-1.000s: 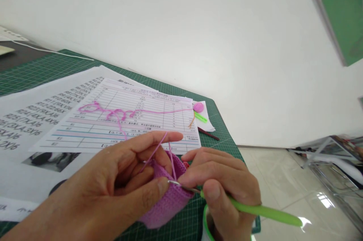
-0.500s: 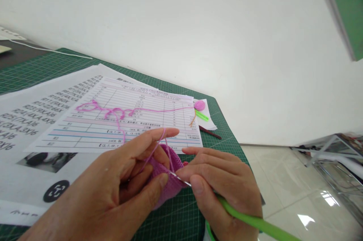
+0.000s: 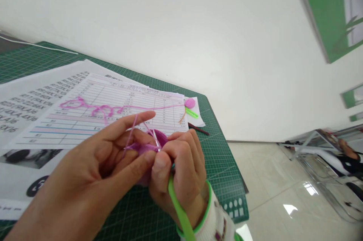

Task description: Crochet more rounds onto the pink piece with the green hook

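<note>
My left hand [image 3: 85,169] pinches a pink crocheted piece [image 3: 153,140], with a strand of pink yarn [image 3: 132,129] running up over its raised index finger. My right hand [image 3: 178,169] is shut on a crochet hook with a bright green handle [image 3: 178,205], and the hook's metal shaft [image 3: 155,139] enters the stitches between my hands. My fingers hide most of the piece. The yarn trails loosely across a printed table sheet [image 3: 119,120] to a small pink yarn ball [image 3: 190,103].
A green cutting mat [image 3: 224,188] lies under the papers, and its right edge drops to a glossy tiled floor [image 3: 269,180]. Near the yarn ball are a green plastic tool [image 3: 192,112] and a dark hook [image 3: 198,129]. Metal-framed furniture stands at far right.
My right hand has turned, swinging the green handle from pointing right to pointing down. The crocheted piece is drawn closer between my hands, with less of it showing. The view has shifted.
</note>
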Demonstrator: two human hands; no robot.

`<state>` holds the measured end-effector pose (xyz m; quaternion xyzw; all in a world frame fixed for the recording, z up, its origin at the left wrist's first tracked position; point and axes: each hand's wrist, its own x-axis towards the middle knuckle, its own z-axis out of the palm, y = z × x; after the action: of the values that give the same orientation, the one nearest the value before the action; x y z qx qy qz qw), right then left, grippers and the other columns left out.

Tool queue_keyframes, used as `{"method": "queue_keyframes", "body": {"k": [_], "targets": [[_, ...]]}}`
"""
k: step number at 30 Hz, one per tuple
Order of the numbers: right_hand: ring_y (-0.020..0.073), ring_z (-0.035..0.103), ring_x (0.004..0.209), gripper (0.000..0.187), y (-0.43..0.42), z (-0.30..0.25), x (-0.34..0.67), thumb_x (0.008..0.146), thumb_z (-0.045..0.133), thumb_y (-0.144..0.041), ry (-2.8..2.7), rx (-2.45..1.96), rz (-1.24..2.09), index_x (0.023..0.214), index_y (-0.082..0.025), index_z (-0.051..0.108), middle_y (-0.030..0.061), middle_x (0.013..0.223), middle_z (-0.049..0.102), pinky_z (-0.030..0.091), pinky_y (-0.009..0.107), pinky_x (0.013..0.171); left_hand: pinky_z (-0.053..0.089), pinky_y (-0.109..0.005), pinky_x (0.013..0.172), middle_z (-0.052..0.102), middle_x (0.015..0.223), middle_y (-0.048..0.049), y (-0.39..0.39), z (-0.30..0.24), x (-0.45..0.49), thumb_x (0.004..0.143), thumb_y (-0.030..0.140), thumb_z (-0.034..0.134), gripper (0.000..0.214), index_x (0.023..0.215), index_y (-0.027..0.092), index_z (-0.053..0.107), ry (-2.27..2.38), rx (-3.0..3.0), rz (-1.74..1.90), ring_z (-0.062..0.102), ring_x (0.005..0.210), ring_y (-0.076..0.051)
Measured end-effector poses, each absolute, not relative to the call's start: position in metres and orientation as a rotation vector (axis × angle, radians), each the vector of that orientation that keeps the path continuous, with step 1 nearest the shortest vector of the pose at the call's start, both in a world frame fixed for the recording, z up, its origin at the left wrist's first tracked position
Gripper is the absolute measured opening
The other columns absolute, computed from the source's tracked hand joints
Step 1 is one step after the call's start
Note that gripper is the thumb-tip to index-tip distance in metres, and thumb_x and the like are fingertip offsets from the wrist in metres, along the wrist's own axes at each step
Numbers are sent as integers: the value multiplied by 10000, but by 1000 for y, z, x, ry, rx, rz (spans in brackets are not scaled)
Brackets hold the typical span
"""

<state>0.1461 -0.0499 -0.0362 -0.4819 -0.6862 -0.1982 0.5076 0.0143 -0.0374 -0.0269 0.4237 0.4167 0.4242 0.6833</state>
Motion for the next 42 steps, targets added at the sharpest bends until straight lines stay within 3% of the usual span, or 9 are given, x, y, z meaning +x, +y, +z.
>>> {"method": "queue_keyframes", "body": {"k": [2, 7, 13, 18, 27, 36, 40, 42], "targets": [[136, 551, 679, 315, -51, -35, 147, 1033, 333, -288, -1668, -1126, -490, 749, -196, 435, -1, 637, 486, 504, 310, 648, 514, -137, 540, 705, 730, 87, -34, -23, 14, 704, 330, 837, 594, 1252, 328, 608, 857, 850, 901, 625, 614, -117], [120, 576, 693, 312, -54, -32, 151, 1029, 377, -307, -1678, -962, -391, 786, -160, 505, 7, 659, 527, 530, 271, 648, 531, -157, 767, 749, 827, 71, -33, -21, 8, 775, 297, 783, 574, 1308, 348, 577, 802, 733, 767, 666, 843, -142], [114, 576, 676, 301, -58, -31, 161, 1004, 447, -226, -1726, -810, -288, 829, -60, 627, 44, 689, 611, 554, 287, 637, 515, -161, 605, 713, 762, 57, -29, -29, 1, 689, 320, 848, 610, 1254, 398, 631, 736, 784, 763, 606, 653, -118], [83, 524, 569, 303, -61, -25, 166, 950, 486, -103, -1701, -809, -305, 673, -84, 609, 11, 598, 592, 495, 291, 577, 493, -144, 542, 688, 732, 57, -24, -29, 4, 702, 300, 848, 580, 1233, 400, 639, 698, 826, 775, 585, 599, -99], [61, 405, 472, 388, -63, -20, 165, 968, 476, -198, -1584, -858, 19, 593, -143, 559, -45, 484, 454, 415, 283, 517, 475, -109, 555, 657, 736, 68, -23, -28, 5, 751, 318, 815, 505, 1220, 403, 646, 723, 909, 788, 557, 611, -79], [92, 470, 553, 308, -59, -21, 169, 953, 474, -171, -1699, -883, -141, 665, -127, 572, 1, 570, 548, 405, 293, 529, 534, -185, 647, 734, 814, 12, -30, -32, 6, 746, 257, 824, 547, 1251, 366, 643, 557, 749, 684, 657, 732, -136], [94, 507, 590, 219, -59, -19, 166, 933, 513, -190, -1688, -948, -47, 734, -138, 591, -4, 639, 575, 406, 282, 539, 561, -232, 721, 775, 915, -19, -31, -34, 5, 744, 239, 824, 550, 1250, 355, 642, 542, 708, 680, 694, 831, -175], [82, 474, 574, 227, -60, -19, 162, 914, 504, -137, -1671, -988, 13, 693, -151, 552, -23, 616, 524, 383, 273, 528, 555, -214, 673, 765, 859, -15, -31, -33, 7, 748, 255, 819, 582, 1287, 348, 620, 578, 752, 709, 691, 792, -174]]}}
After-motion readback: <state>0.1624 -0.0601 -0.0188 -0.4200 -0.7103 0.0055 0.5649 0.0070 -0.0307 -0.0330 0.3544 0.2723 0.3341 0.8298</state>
